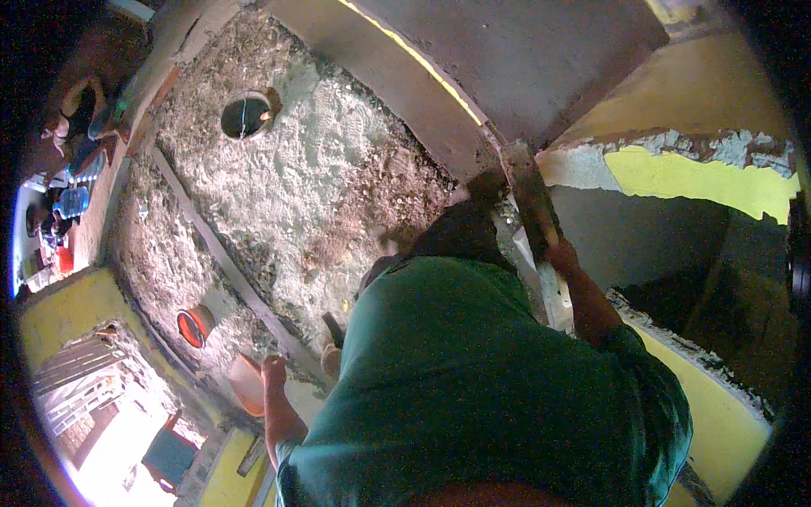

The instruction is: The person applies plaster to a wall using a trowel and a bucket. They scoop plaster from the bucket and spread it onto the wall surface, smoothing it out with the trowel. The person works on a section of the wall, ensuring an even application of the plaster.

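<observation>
On the right, my right hand (pixel 564 255) is closed round the lower part of a long, mortar-smeared straightedge (pixel 530 188). The straightedge stands along the edge of a dark, smoothly plastered wall (pixel 541 59). My left hand (pixel 273 369), low at the left, has its fingers curled at the rim of a pale orange, pan-like thing (pixel 246 384), whose exact kind I cannot make out. A short dark-ended tool or foot beside my green shirt is too unclear to name. My shirt and body hide much of the ground between my hands.
Rough, rubble-strewn ground holds a round bucket (pixel 245 116) with dark contents and an orange-rimmed bucket (pixel 193 328). A long narrow bar (pixel 221 253) lies across it. A person (pixel 80 114) is at the upper left, near a blue bottle (pixel 73 202). A bright opening (pixel 118 431) is at the lower left.
</observation>
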Demonstrator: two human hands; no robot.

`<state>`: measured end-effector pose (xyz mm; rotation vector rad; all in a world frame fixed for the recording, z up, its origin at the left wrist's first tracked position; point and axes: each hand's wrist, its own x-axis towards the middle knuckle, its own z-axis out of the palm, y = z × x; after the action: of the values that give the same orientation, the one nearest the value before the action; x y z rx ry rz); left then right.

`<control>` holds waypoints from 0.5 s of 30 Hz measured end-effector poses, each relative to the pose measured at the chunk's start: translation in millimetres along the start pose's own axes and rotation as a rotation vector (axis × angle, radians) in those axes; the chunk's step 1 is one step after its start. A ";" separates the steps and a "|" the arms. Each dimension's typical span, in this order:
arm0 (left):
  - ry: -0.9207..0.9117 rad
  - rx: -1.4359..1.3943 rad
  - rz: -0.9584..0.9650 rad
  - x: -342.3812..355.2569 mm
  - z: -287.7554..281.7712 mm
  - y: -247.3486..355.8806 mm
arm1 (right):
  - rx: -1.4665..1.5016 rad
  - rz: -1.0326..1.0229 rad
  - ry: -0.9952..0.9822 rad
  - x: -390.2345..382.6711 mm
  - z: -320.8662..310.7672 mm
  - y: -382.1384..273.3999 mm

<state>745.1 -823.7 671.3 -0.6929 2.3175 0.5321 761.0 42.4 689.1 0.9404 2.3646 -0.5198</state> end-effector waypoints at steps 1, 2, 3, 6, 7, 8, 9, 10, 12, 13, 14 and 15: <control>0.039 0.020 0.004 -6.2 -6.8 -24.7 | 0.088 -0.004 -0.003 -1.8 8.2 -11.2; 0.031 0.021 -0.010 -9.2 -2.4 -33.3 | 0.156 0.008 0.003 -5.6 10.9 -14.3; -0.013 -0.010 -0.077 -13.3 -1.8 -42.4 | 0.239 0.041 -0.017 -2.1 21.6 -7.9; -0.085 -0.009 -0.011 -8.1 9.9 -54.7 | 0.130 -0.132 0.138 33.4 46.6 27.2; -0.098 -0.018 0.049 -5.0 20.4 -53.3 | 0.025 -0.227 0.219 44.0 47.2 41.7; -0.094 -0.010 0.085 -11.8 17.9 -61.5 | -0.003 -0.226 0.127 49.7 51.7 36.3; -0.095 -0.024 0.117 -14.2 19.3 -57.8 | -0.038 -0.213 0.031 49.9 52.2 33.5; -0.099 -0.040 0.153 -12.5 26.0 -49.9 | -0.075 -0.196 -0.060 49.0 52.2 31.0; -0.084 -0.379 -0.015 -8.5 31.7 -44.3 | 0.185 -0.053 -0.063 42.9 58.2 12.9; -0.017 -0.467 0.120 1.5 10.0 -60.2 | 0.359 -0.014 -0.073 45.4 67.8 -11.3; -0.021 -0.472 0.132 8.2 13.3 -59.1 | 0.241 0.018 -0.097 43.8 64.3 -9.4; -0.047 -0.488 0.144 15.8 27.5 -44.4 | 0.105 0.063 -0.108 43.9 53.9 0.5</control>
<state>774.4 -848.9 632.8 -0.7236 2.2181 1.1910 752.6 36.8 620.2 1.0043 2.2223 -0.6592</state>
